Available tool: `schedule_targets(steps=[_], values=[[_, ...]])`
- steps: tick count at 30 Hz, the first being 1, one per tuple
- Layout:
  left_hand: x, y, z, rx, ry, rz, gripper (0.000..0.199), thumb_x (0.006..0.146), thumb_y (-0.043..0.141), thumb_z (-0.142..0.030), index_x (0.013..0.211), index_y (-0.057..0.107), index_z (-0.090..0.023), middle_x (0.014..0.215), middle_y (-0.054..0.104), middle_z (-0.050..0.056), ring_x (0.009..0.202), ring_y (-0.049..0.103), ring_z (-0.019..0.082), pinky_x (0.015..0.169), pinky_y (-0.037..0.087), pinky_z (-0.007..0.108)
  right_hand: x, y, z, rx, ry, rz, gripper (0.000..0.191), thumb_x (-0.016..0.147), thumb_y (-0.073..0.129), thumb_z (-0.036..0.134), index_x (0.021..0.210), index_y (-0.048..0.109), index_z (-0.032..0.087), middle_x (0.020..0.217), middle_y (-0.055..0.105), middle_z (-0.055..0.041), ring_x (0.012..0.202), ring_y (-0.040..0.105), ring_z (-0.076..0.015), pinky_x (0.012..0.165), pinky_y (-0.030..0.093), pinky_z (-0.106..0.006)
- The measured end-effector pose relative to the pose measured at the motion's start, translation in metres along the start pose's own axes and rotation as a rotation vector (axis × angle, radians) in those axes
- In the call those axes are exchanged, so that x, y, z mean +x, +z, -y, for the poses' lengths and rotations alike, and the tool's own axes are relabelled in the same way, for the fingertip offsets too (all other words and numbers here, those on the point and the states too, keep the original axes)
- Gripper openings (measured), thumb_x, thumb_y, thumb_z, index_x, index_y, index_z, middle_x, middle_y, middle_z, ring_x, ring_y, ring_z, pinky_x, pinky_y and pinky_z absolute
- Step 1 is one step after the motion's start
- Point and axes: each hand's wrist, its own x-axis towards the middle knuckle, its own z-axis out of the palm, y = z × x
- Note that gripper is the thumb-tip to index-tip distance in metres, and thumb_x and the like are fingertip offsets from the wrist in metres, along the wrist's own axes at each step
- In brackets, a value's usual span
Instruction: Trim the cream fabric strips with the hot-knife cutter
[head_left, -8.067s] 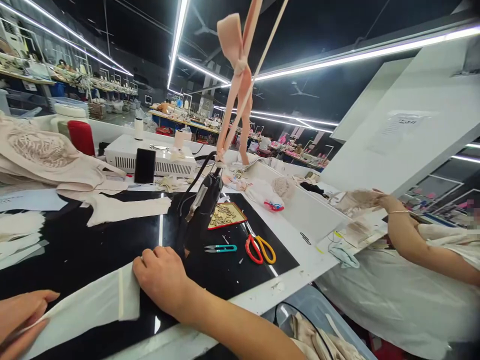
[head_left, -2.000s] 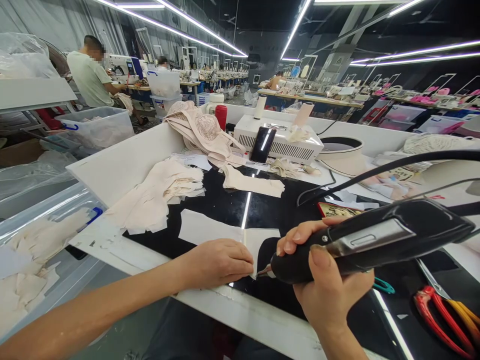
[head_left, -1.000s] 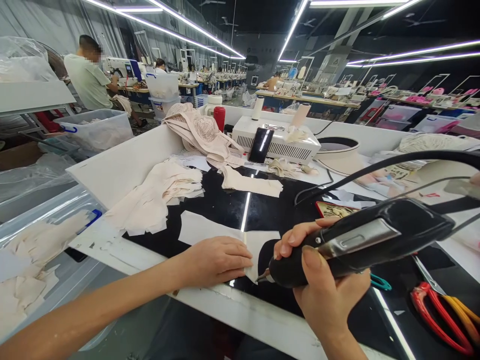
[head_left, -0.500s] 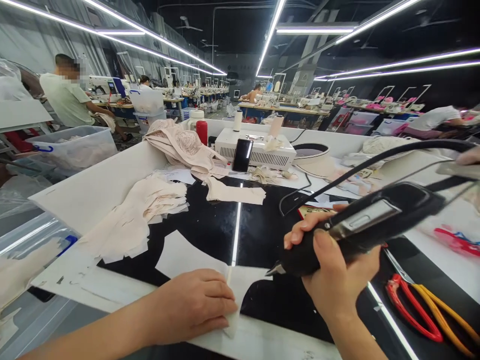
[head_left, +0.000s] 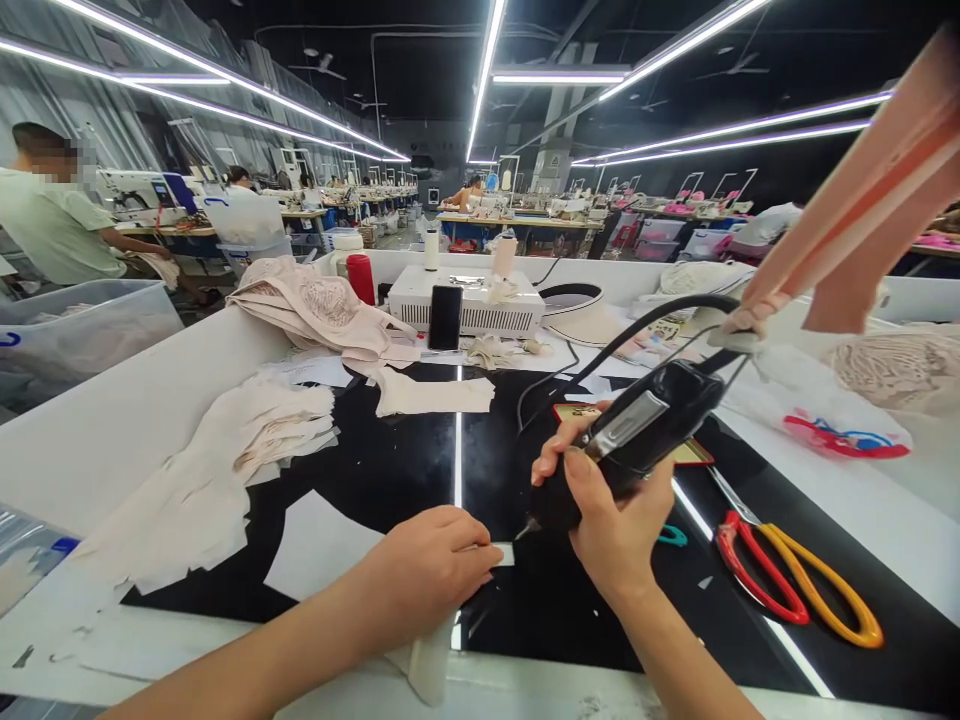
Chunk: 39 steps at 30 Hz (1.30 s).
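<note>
My right hand is wrapped around a black corded handheld cutter, its small metal tip pointing down and left above the black table surface. My left hand has its fingers curled and pressed together on a white fabric piece. One end of that piece pokes out past the fingertips near the cutter's tip, and a cream fold hangs below the hand over the table's front edge. Most of the fabric under the palm is hidden.
Layered cream fabric pieces lie at left, with a single cream piece ahead. Scissors with red and orange handles rest at right. A phone leans on a white vented box. Pink straps hang at upper right.
My view has turned right. The left fingers, flat on the fabric before, are now curled around it, and its right part has been drawn under the hand. The cutter's tip is tilted more steeply down.
</note>
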Motion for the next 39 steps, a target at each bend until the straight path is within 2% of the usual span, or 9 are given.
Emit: schedule_targets(steps=[6,9,17,33,39], values=[[0.012,0.01,0.005,-0.089,-0.246,0.064,0.016,0.096,0.076,-0.023,0.112,0.073,-0.02,0.105,0.069,0.003,0.097,0.066,0.022,0.085,0.057,0.036,-0.001,0.0,-0.003,0.017,-0.004,0.011,0.03,0.089,0.079,0.023,0.106,0.055,0.028,0.087,0.068,0.0053,0.059,0.064,-0.0129,0.051,0.057,-0.028],[0.013,0.013,0.006,-0.126,-0.296,0.07,0.014,0.095,0.078,-0.021,0.108,0.073,-0.02,0.106,0.069,0.001,0.097,0.065,0.021,0.085,0.055,0.034,-0.001,0.002,-0.003,0.021,0.007,0.009,0.034,0.088,0.079,0.023,0.111,0.055,0.029,0.086,0.068,0.0052,0.058,0.064,-0.0129,0.049,0.056,-0.027],[0.012,0.015,0.005,-0.184,-0.284,0.041,0.003,0.099,0.072,-0.017,0.099,0.071,-0.019,0.101,0.069,0.001,0.096,0.063,0.019,0.084,0.051,0.031,-0.002,0.006,-0.001,0.05,-0.008,0.027,0.032,0.089,0.078,0.021,0.109,0.054,0.028,0.085,0.068,0.0068,0.057,0.063,-0.0111,0.05,0.057,-0.026],[0.009,0.018,0.005,-0.136,-0.204,-0.009,0.012,0.104,0.064,-0.019,0.095,0.071,-0.019,0.098,0.07,0.001,0.093,0.065,0.018,0.083,0.052,0.031,-0.004,0.005,0.001,0.008,-0.012,0.009,0.03,0.088,0.078,0.021,0.102,0.052,0.027,0.082,0.069,0.0067,0.055,0.063,-0.0108,0.05,0.057,-0.025],[0.009,0.016,0.005,-0.132,-0.193,0.007,0.011,0.103,0.065,-0.019,0.095,0.073,-0.019,0.098,0.072,0.0,0.094,0.065,0.019,0.083,0.053,0.031,-0.005,0.004,0.0,0.024,-0.015,0.012,0.033,0.088,0.078,0.02,0.108,0.054,0.027,0.084,0.069,0.007,0.056,0.064,-0.0111,0.051,0.058,-0.026]])
